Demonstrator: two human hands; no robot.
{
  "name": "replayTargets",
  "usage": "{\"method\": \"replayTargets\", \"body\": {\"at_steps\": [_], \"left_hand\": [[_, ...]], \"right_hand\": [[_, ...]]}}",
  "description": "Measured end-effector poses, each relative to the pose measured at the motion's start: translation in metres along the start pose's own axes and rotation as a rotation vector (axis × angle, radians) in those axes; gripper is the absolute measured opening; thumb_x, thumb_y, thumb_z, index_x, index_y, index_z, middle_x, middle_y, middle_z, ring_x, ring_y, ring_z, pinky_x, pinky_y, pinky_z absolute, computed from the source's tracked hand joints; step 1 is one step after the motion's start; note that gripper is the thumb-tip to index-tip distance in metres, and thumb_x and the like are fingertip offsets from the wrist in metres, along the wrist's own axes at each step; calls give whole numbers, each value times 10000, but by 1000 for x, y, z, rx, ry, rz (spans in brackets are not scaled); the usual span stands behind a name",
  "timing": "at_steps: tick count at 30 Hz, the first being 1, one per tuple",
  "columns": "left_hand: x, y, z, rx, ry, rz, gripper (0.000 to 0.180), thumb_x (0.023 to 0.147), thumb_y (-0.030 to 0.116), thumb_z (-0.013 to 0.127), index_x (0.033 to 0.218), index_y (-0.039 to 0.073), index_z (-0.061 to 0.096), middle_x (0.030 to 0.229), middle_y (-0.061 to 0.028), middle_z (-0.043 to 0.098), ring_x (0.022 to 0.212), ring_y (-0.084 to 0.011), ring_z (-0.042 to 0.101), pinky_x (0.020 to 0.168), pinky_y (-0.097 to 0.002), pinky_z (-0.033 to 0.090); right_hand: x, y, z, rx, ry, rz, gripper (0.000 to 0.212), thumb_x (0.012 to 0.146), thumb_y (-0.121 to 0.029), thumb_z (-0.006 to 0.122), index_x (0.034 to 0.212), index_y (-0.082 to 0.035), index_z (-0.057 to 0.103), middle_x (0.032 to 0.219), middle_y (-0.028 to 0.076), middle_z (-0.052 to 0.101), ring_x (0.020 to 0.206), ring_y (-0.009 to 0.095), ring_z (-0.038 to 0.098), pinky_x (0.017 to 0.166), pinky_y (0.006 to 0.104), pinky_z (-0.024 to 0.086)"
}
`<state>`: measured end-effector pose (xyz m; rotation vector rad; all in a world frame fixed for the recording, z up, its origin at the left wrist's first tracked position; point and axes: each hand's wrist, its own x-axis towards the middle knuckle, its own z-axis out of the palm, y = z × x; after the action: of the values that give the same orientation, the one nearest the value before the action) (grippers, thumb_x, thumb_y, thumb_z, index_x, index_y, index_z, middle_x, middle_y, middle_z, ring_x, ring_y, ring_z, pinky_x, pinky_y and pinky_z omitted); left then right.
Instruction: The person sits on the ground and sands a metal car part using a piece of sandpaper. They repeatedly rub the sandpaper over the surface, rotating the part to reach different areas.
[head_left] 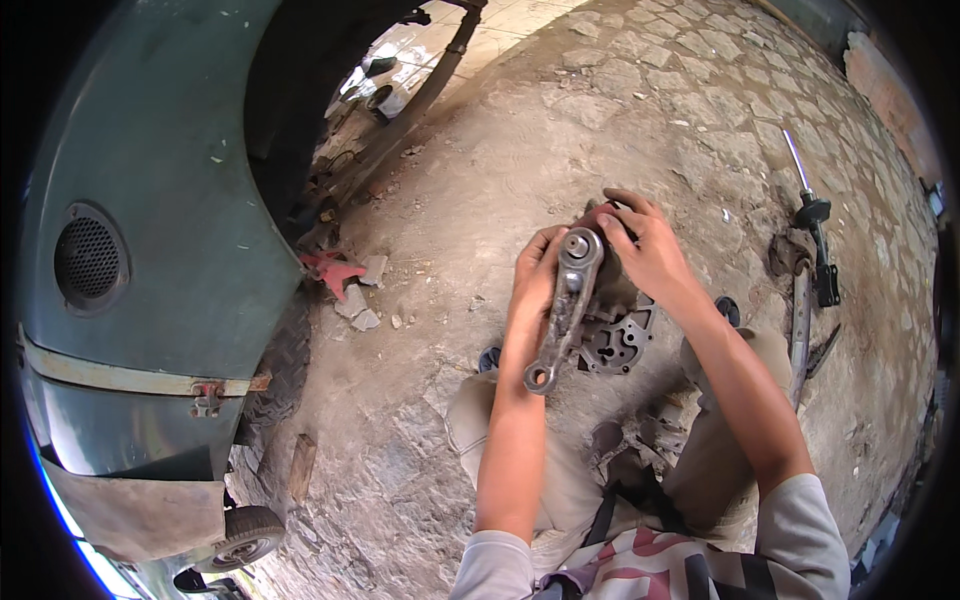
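Both hands are raised over the ground between my knees, around a greasy metal lever arm [566, 312] with a round boss at its upper end and an eye at its lower end. My left hand [538, 268] grips along its left side, fingers curled behind it. My right hand [648, 245] is closed at the upper right, thumb and fingers pinching a dark red piece [597, 215] behind the boss. How that piece joins the arm is hidden. Below and right of the arm shows a grey metal casting [618, 342] with several holes; I cannot tell whether it touches the arm.
A green vehicle body [160, 200] with an open wheel arch fills the left side. Near it lie a red metal piece [332, 272], stone chunks [352, 303] and a wood block [302, 466]. On the right, a shock absorber [818, 225] lies beside a long metal bar [801, 325].
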<state>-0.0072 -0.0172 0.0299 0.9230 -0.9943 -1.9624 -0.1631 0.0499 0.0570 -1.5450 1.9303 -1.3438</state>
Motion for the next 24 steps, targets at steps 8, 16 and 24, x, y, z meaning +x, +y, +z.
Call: {"method": "replayTargets", "body": {"at_steps": [8, 16, 24], "left_hand": [[-1, -6, -4, 150, 141, 139, 260, 1022, 234, 615, 1103, -9, 658, 919, -51, 683, 781, -85, 601, 690, -237, 496], [-15, 0, -9, 247, 201, 153, 274, 1027, 238, 610, 1128, -16, 632, 933, -62, 674, 788, -100, 611, 681, -246, 506], [-33, 9, 1, 155, 94, 76, 262, 1047, 197, 567, 1247, 29, 582, 1062, -66, 677, 861, -111, 640, 730, -248, 540]], "right_hand": [[4, 1, 14, 192, 11, 56, 388, 1026, -292, 516, 1103, 33, 714, 1317, 200, 616, 1243, 369, 532, 1062, 428, 415], [9, -4, 10, 160, 25, 4, 356, 1012, -273, 539, 1151, 22, 681, 1237, 232, 638, 1143, 404, 599, 990, 440, 467], [15, 5, 4, 124, -39, -78, 194, 933, -166, 634, 1015, -25, 738, 996, 193, 714, 935, 396, 666, 831, 455, 528]]}}
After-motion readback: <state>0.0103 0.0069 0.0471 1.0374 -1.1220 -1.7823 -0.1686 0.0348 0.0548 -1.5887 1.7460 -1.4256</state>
